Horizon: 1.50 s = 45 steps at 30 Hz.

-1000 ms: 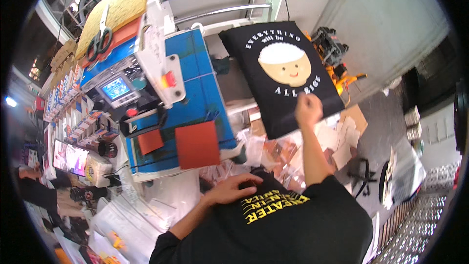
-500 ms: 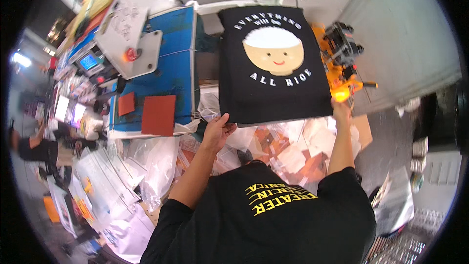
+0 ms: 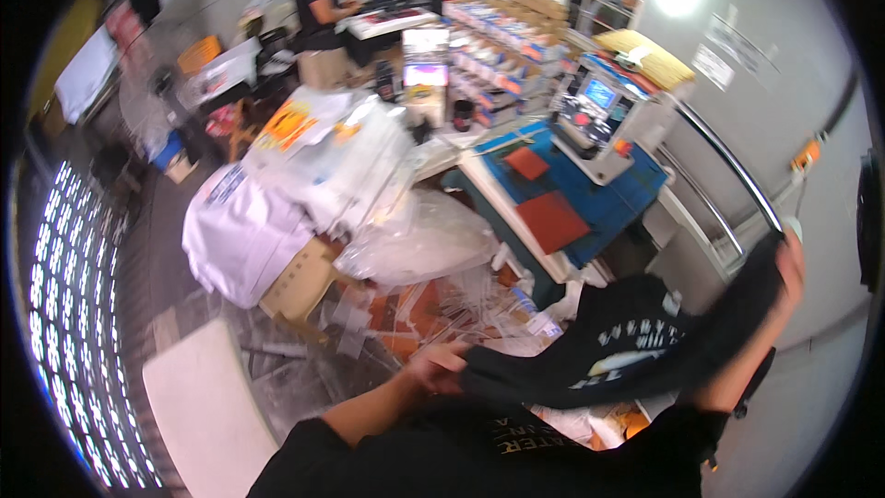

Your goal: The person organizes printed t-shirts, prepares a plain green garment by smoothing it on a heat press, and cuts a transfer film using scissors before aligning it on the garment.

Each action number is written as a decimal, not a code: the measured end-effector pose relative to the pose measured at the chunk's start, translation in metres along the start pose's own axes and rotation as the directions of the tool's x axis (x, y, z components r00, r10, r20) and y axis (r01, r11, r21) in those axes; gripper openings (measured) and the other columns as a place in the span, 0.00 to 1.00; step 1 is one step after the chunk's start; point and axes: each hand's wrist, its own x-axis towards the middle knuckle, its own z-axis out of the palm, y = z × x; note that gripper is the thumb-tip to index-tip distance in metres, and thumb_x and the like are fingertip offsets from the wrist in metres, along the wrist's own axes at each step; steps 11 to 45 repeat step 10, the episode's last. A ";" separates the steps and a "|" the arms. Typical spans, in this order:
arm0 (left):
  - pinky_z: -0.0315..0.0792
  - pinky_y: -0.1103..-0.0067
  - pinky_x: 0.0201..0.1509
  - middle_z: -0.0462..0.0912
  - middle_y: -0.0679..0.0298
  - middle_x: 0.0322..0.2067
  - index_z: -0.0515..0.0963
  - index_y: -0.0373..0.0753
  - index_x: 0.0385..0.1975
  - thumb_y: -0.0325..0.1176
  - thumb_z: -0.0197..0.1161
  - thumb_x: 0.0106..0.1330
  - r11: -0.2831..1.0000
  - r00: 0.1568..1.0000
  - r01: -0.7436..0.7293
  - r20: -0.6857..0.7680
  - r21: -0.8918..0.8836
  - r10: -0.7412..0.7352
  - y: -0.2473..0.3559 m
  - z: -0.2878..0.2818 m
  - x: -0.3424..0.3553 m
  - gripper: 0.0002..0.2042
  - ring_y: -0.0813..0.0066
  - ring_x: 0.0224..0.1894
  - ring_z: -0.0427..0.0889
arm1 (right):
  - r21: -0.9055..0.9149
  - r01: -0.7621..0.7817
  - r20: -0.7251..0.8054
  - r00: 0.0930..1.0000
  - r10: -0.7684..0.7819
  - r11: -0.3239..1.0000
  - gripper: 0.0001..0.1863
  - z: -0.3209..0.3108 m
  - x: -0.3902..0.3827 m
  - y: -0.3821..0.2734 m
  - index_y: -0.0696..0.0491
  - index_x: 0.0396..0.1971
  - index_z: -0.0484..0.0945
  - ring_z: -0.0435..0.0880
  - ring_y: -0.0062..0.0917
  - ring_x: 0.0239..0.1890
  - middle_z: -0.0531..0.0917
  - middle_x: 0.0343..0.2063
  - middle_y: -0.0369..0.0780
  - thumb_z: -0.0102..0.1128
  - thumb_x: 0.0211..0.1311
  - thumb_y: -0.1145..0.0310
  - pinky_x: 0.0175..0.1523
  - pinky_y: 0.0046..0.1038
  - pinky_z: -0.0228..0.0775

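Observation:
Between my two hands stretches a black T-shirt (image 3: 553,369) with white lettering and a pale printed picture, sagging in the middle and smeared by motion. My left hand (image 3: 441,369) is closed on its left end, low in the view. Further up at the right, my right hand (image 3: 788,268) grips the other end. The printed part faces up and is partly folded over, so much of the picture is hidden.
Ahead stands a blue-topped table (image 3: 604,235) with a red-brown sheet (image 3: 553,220) and a machine with a small screen (image 3: 599,106). A white garment (image 3: 244,231) drapes a chair (image 3: 300,291). Clear plastic bags (image 3: 424,240) lie nearby. Another person (image 3: 316,5) stands at a far desk.
The view has swung left. The black shirt, earlier spread flat over the orange machine, is now off it and bunched, held up between both hands. My right hand has risen.

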 end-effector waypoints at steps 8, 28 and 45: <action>0.57 0.61 0.71 0.75 0.51 0.60 0.73 0.30 0.58 0.41 0.56 0.64 -0.511 -0.467 -0.691 0.224 0.512 0.856 -0.052 0.071 -0.376 0.26 0.53 0.65 0.70 | 0.247 -0.601 0.939 0.343 -0.033 0.760 0.25 0.393 -0.037 -0.051 0.60 0.65 0.65 0.72 0.34 0.63 0.72 0.61 0.49 0.50 0.73 0.66 0.71 0.38 0.59; 0.55 0.62 0.72 0.75 0.53 0.61 0.73 0.31 0.58 0.41 0.53 0.66 -0.676 -0.619 -0.473 0.333 0.565 0.711 -0.131 0.117 -0.439 0.25 0.54 0.66 0.69 | 0.132 -0.842 0.991 0.126 -0.047 0.523 0.28 0.474 -0.116 -0.103 0.61 0.67 0.60 0.68 0.39 0.67 0.69 0.64 0.50 0.49 0.73 0.63 0.75 0.42 0.49; 0.55 0.62 0.72 0.75 0.53 0.61 0.73 0.31 0.58 0.41 0.53 0.66 -0.676 -0.619 -0.473 0.333 0.565 0.711 -0.131 0.117 -0.439 0.25 0.54 0.66 0.69 | 0.132 -0.842 0.991 0.126 -0.047 0.523 0.28 0.474 -0.116 -0.103 0.61 0.67 0.60 0.68 0.39 0.67 0.69 0.64 0.50 0.49 0.73 0.63 0.75 0.42 0.49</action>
